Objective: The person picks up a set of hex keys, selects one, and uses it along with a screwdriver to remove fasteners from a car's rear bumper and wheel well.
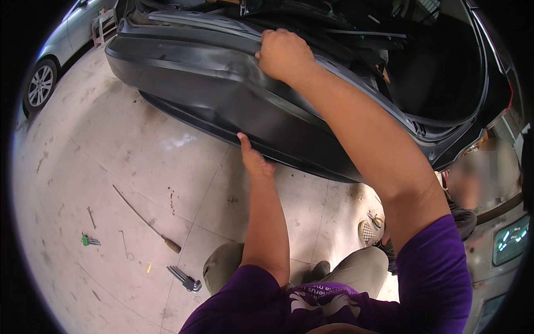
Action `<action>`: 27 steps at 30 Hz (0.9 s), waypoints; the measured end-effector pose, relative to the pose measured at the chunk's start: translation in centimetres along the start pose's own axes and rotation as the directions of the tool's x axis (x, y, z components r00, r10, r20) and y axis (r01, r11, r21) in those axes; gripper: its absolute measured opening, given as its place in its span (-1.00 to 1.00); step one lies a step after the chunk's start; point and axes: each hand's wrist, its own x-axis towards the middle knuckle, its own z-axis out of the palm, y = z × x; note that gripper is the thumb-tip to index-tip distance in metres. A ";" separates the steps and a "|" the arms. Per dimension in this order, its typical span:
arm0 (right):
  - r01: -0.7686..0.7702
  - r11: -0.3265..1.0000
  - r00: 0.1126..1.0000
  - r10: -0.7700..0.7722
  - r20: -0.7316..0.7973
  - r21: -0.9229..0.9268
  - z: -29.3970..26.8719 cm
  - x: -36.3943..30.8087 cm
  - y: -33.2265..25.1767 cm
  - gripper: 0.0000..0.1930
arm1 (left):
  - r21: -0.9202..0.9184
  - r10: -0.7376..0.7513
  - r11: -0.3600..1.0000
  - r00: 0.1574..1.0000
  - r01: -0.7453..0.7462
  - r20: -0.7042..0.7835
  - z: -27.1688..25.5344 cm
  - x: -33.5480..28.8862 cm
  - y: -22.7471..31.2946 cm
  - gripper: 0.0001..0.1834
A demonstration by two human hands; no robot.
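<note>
A dark grey rear bumper point(183, 78), creased and dented in its middle, spans the back of a car whose boot is open. My right hand point(286, 54) is closed over the bumper's upper edge, knuckles up and fingertips out of sight. Lower down, my left hand point(256, 160) holds the bumper's bottom lip. Its thumb points up against the outer side, while the other fingers are hidden beneath. The dent lies between my two hands.
On the floor to the left lie a long rod with a wooden handle point(171, 243), a hex key set point(184, 278), a green-holder key set point(89, 240) and a spanner point(91, 217). Pliers point(375, 220) lie by a checkered shoe point(366, 232). Another person point(464, 181) is at right; a silver car point(75, 28) stands far left.
</note>
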 end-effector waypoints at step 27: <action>0.078 0.997 0.962 -0.076 -0.262 -0.001 -3.0 -7.0 -1.0 -0.69 | 0.146 -0.012 0.989 0.994 -0.005 0.113 1.4 -0.5 -0.6 -0.35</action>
